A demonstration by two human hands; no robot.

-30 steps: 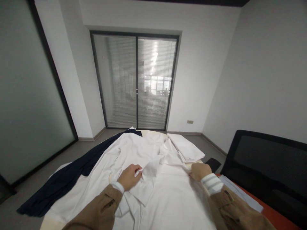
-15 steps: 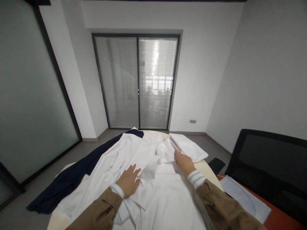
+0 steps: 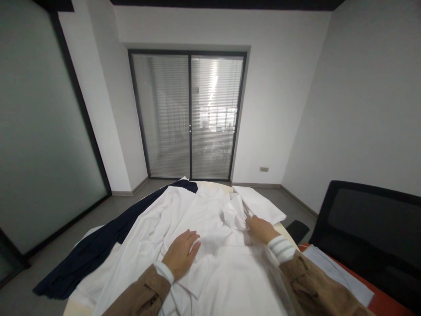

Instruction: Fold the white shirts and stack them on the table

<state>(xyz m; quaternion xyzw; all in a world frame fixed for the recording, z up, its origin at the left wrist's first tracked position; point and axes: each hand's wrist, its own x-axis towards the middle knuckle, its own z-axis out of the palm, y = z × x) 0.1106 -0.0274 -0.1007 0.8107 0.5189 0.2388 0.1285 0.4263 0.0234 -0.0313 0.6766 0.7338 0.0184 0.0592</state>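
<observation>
A white shirt (image 3: 237, 274) is spread over the table, with loose folds in its middle and far right part. My left hand (image 3: 182, 254) lies on the shirt left of centre, palm down and fingers stretched out. Farther to the right, my right hand (image 3: 261, 229) has its fingers closed on the bunched white cloth of the shirt near the table's right edge. Its fingertips are partly hidden by folds. Beyond that hand lies a flat white cloth (image 3: 259, 202). A dark navy garment (image 3: 95, 251) sticks out along the left side of the white cloth.
The round pale table (image 3: 288, 232) shows at its right rim. To the right stand a black mesh chair (image 3: 371, 228) and an orange surface (image 3: 391, 303) with white papers (image 3: 338, 272) on it. A glazed door (image 3: 190, 114) with blinds is in the far wall.
My right hand has moved slightly right and nearer me, drawing the bunched cloth with it. My left hand has slid a little to the right, and the raised fold beside it lies flatter.
</observation>
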